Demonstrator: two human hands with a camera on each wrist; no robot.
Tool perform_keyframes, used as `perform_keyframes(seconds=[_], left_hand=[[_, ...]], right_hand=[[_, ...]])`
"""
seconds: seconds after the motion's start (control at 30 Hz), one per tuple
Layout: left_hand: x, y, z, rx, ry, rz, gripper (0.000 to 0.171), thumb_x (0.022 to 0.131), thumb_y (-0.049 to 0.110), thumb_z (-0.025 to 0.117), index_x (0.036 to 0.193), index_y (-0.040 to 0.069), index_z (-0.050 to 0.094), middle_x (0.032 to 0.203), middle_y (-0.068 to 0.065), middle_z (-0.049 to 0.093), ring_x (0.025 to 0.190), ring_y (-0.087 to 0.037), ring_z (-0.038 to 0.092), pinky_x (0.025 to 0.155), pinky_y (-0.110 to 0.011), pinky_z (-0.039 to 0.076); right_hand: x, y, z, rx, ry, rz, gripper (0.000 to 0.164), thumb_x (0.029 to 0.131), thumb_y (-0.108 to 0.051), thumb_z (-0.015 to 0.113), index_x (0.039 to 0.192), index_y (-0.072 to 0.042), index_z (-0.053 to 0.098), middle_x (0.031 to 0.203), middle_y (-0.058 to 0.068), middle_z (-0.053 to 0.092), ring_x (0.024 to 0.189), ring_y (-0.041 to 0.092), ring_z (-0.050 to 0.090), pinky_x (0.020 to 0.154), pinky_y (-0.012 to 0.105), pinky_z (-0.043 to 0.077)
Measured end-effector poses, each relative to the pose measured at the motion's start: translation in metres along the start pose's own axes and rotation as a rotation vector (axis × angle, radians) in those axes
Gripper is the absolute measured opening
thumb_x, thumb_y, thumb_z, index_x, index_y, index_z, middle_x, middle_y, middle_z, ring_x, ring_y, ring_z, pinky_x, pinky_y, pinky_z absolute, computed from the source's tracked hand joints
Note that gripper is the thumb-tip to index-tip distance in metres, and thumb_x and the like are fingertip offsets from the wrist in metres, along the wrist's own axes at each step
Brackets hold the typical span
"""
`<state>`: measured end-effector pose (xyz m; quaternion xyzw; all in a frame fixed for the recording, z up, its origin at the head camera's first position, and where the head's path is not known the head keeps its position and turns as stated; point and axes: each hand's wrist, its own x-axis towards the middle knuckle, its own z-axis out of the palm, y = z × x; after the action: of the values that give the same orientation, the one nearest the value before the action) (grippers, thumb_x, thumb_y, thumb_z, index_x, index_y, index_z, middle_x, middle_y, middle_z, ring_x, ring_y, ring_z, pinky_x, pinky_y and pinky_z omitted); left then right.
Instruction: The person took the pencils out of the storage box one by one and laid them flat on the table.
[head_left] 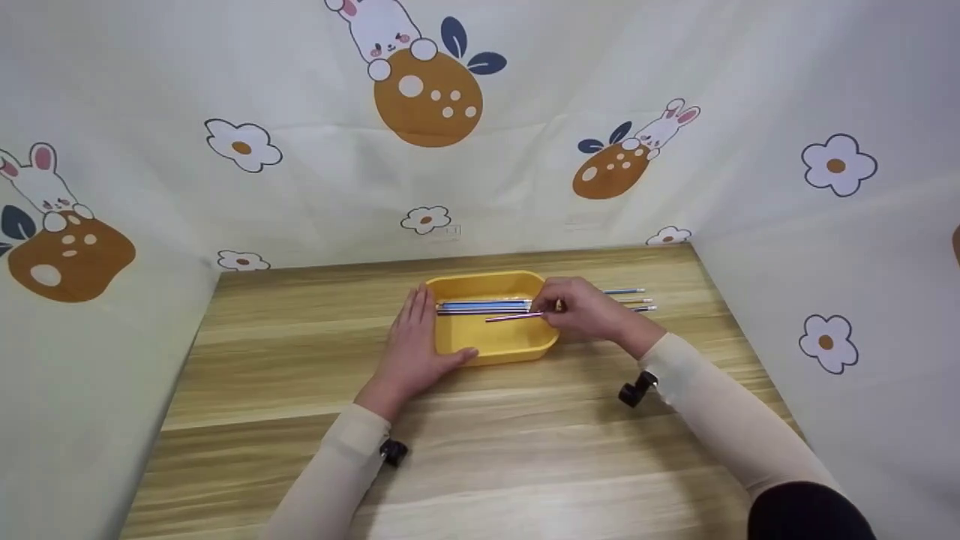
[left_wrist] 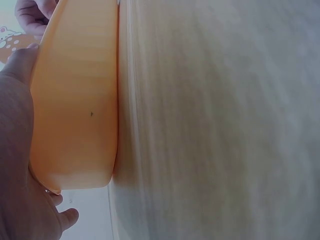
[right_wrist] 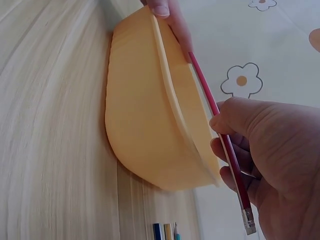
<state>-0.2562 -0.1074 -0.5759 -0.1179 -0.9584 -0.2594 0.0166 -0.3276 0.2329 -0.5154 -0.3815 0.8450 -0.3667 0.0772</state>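
A yellow plastic basket stands on the table, with several blue and dark striped pencils lying lengthwise inside. My left hand rests against its left end, the fingers straight along the outside and the thumb on the front rim. Over the right end, my right hand pinches a red pencil between thumb and fingers. That pencil's eraser end points back under the palm in the right wrist view, and its other end reaches over the basket. In the left wrist view, the basket's outer wall hides the contents.
Right of the basket, partly behind my right hand, lie a blue pencil, a yellow pencil and a dark pencil. A printed cloth hangs behind the wood-grain table and along its sides.
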Motion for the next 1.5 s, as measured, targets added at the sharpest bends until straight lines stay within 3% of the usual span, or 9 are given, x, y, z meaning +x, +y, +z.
perform_keyframes(seconds=[0.3, 1.03, 1.5], left_hand=[[-0.002, 0.000, 0.001, -0.002, 0.000, -0.003, 0.136, 0.089, 0.081, 0.074, 0.176, 0.000, 0.007, 0.185, -0.018, 0.004, 0.171, -0.036, 0.000, 0.136, -0.057, 0.012], [0.000, 0.000, -0.001, 0.009, -0.010, -0.010, 0.137, 0.089, 0.081, 0.074, 0.176, -0.001, 0.007, 0.185, -0.018, 0.004, 0.171, -0.036, 0.001, 0.136, -0.056, 0.012], [0.001, 0.000, 0.000, 0.010, -0.012, -0.015, 0.136, 0.090, 0.081, 0.073, 0.176, 0.000, 0.007, 0.186, -0.017, 0.003, 0.171, -0.035, 0.000, 0.137, -0.054, 0.011]], right_hand=[[-0.017, 0.004, -0.016, -0.014, -0.007, 0.076, 0.022, 0.099, 0.002, 0.079, 0.111, -0.014, 0.086, 0.104, 0.001, 0.076, 0.091, 0.019, 0.065, 0.079, 0.032, 0.057], [-0.060, 0.022, -0.051, -0.042, -0.037, 0.173, 0.021, 0.098, 0.006, 0.076, 0.108, -0.009, 0.085, 0.104, 0.004, 0.076, 0.094, 0.022, 0.064, 0.081, 0.033, 0.052], [-0.079, 0.036, -0.067, -0.033, -0.007, 0.236, 0.024, 0.100, 0.003, 0.076, 0.109, -0.016, 0.086, 0.108, 0.000, 0.078, 0.098, 0.022, 0.064, 0.084, 0.034, 0.052]])
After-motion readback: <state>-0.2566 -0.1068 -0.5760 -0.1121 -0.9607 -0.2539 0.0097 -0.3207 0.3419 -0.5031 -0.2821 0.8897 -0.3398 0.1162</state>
